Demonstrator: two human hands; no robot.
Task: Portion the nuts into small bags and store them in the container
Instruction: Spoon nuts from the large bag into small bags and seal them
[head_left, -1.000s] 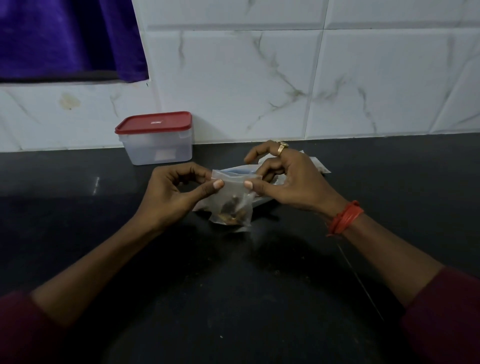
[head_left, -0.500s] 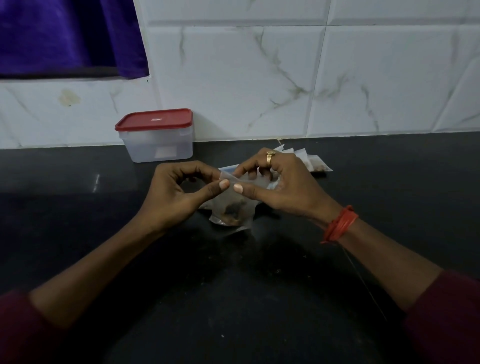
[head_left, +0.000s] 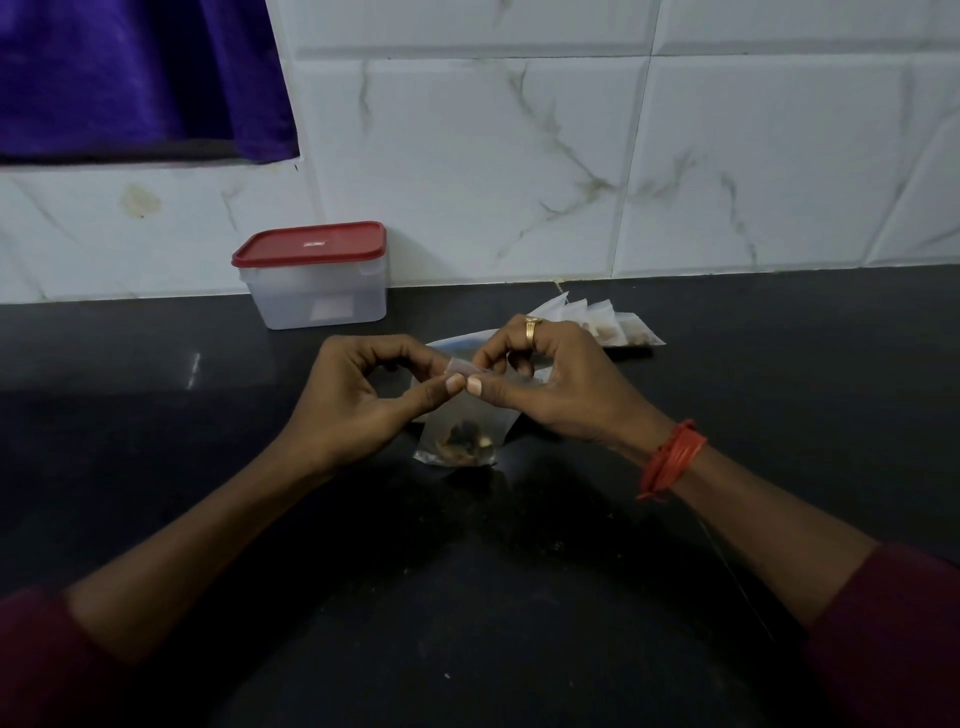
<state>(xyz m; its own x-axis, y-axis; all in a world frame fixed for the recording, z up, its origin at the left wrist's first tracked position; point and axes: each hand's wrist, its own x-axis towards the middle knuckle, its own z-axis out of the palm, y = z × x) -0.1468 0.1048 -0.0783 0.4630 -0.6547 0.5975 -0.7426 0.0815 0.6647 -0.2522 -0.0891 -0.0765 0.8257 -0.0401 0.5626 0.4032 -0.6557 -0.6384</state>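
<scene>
Nuts (head_left: 464, 441): dark and tan pieces, heaped in the bottom of the small clear bag (head_left: 457, 415); count not readable.
Small clear bag: upright between your hands at frame centre, mouth at 12 o'clock, nut end at 6 o'clock. Cannot tell whether its bottom edge touches the counter (head_left: 467, 597).
Left hand (head_left: 358, 400): thumb and forefinger pinch the bag's top edge from the 9 o'clock side; other fingers curled in above it.
Right hand (head_left: 566, 389): thumb and forefinger pinch the same edge from the 3 o'clock side; remaining fingers curled. Your two thumb tips sit just beside each other on the strip.
Seal: cannot tell whether the mouth is closed.
Filled bags (head_left: 613, 327): a fanned row lying on the counter at 2 o'clock from the held bag, partly behind your right hand; brown contents show in the end ones.
Container (head_left: 317, 296): translucent box at 10 o'clock, against the tiled wall (head_left: 519, 156), red lid (head_left: 310, 244) on.
Under the hands: pale plastic sheet or bag (head_left: 447, 344), mostly hidden.
Right hand wear: gold ring (head_left: 532, 328); red thread band (head_left: 672, 460) at the wrist.
Lighting: dim.
</scene>
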